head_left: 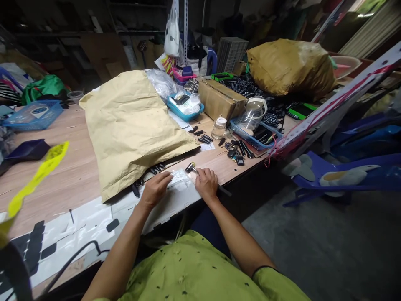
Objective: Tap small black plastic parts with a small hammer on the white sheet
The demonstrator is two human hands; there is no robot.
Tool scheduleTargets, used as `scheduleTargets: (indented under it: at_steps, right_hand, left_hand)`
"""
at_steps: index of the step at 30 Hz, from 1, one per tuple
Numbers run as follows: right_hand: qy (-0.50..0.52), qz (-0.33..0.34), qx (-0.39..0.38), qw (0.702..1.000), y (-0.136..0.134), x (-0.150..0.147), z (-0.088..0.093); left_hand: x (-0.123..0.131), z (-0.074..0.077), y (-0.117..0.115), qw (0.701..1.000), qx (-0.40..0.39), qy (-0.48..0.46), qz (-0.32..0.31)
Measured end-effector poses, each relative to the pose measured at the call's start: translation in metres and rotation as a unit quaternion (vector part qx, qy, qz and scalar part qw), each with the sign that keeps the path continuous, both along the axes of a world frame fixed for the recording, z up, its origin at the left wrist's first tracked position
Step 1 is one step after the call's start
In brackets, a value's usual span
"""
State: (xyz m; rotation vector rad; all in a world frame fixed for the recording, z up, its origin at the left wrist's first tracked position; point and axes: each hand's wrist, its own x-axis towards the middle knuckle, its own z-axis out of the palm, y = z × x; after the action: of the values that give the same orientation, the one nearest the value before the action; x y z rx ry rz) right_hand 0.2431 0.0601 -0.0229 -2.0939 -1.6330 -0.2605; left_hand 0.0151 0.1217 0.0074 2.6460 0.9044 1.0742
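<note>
My right hand (206, 184) is closed around a small hammer (189, 167), its metal head with a yellowish face pointing away from me and its dark handle sticking out behind the hand. Opposite it, my left hand (156, 190) rests by the table's front edge with fingers bent and pressed together; whatever they pinch is hidden or too small to tell. Between both hands lies a whitish, shiny work surface (180, 179). Just beyond my left hand, black curved pieces (156, 168) show under the edge of a large tan paper bag (131, 129).
Black handles (205, 139), a glass jar (219, 128), key fobs (239, 160) and a blue basket (260, 144) sit to the right. Behind them stands a cardboard box (219, 100). White sheets (90, 221) with dark pads lie left; a yellow strip (37, 184) hangs nearby.
</note>
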Motion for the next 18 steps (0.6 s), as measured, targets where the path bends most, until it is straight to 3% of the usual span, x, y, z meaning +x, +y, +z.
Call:
scheduleTargets:
  at_steps: [3,6,9,12,15,18]
  right_hand:
    - [0.001,0.003,0.005,1.000,-0.002,0.000,0.000]
    - [0.002,0.011,0.007,1.000,-0.004,0.002,-0.002]
    - [0.001,0.020,0.004,1.000,-0.005,0.002,-0.004]
    - [-0.002,0.004,0.005,1.000,-0.007,0.000,-0.004]
    - [-0.003,-0.003,0.013,1.000,-0.009,-0.003,-0.001]
    - [-0.001,0.000,0.014,1.000,-0.010,-0.004,0.001]
  left_hand:
    - [0.041,0.000,-0.001,0.997,0.007,-0.058,-0.054]
    - [0.088,0.006,0.016,0.992,-0.025,-0.094,-0.081]
    - [0.136,0.016,0.047,0.993,-0.052,-0.084,-0.072]
    - [0.175,0.026,0.084,0.992,-0.112,-0.054,-0.011]
    - [0.194,0.030,0.108,0.982,-0.186,-0.014,0.043]
    - [0.189,0.023,0.105,0.977,-0.212,0.006,0.036]
